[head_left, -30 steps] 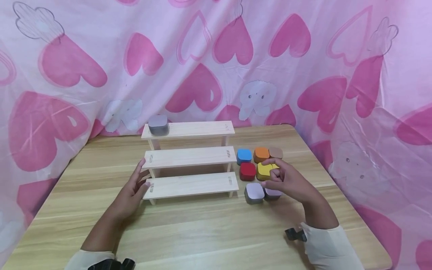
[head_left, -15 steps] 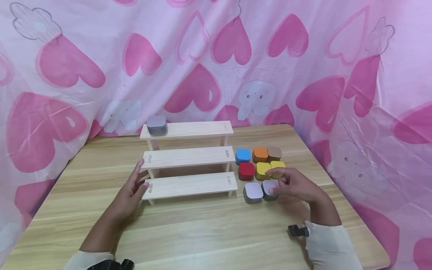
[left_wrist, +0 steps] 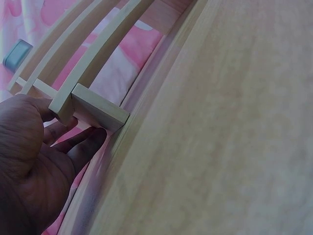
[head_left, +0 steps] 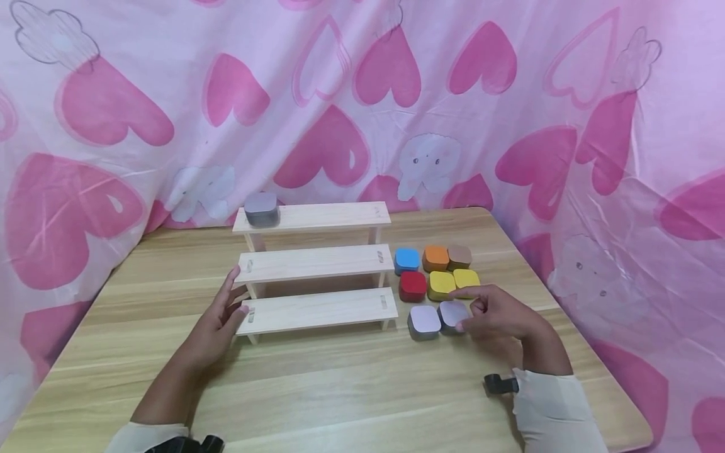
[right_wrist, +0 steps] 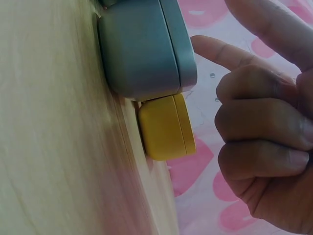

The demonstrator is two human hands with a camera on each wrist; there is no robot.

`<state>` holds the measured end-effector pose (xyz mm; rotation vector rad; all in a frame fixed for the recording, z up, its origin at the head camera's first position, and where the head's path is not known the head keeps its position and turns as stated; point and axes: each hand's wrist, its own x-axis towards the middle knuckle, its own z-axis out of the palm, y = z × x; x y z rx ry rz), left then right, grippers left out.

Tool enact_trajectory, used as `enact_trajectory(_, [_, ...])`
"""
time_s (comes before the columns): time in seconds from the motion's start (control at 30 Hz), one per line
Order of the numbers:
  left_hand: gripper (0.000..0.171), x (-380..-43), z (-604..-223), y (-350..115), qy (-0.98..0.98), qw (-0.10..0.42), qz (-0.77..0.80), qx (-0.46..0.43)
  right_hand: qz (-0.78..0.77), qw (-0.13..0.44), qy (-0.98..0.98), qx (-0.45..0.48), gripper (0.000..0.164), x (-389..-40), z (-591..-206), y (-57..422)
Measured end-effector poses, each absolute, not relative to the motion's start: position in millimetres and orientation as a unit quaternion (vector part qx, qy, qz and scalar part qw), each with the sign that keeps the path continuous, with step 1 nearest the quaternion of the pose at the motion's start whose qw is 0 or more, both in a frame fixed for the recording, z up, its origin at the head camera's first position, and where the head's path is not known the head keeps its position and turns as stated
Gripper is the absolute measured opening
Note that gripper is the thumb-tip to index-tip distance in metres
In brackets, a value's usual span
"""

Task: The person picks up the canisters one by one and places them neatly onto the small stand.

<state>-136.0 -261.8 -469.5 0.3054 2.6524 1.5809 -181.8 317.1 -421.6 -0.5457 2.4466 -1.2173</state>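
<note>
Forefinger and thumb of the right hand stand apart at the near-right gray block, contact hard to judge; the left hand grips the wooden stand at its left end. Yellow blocks sit just beyond the gray one.

Pink heart-print cloth, pale beige stand, grey boxes, yellow boxes, red box

Wood-grain desk with three-step wooden stand; right of stand, eight blocks: blue, orange, brown, red, two yellow, two grey.
</note>
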Motion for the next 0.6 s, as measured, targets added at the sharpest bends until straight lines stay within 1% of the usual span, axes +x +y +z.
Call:
enact_trajectory(0.23, [0.083, -133.7, -471.1, -263.4, 0.858, 0.015, 0.503, 0.099, -0.422, 0.188, 0.868, -0.181, 0.062, -182.9, -423.5, 316.8])
enact_trajectory(0.6, [0.083, -135.7, -471.9, -262.9, 0.859, 0.011, 0.502, 0.103, -0.405, 0.207, 0.880, -0.138, 0.068, -183.1, -425.1, 317.2])
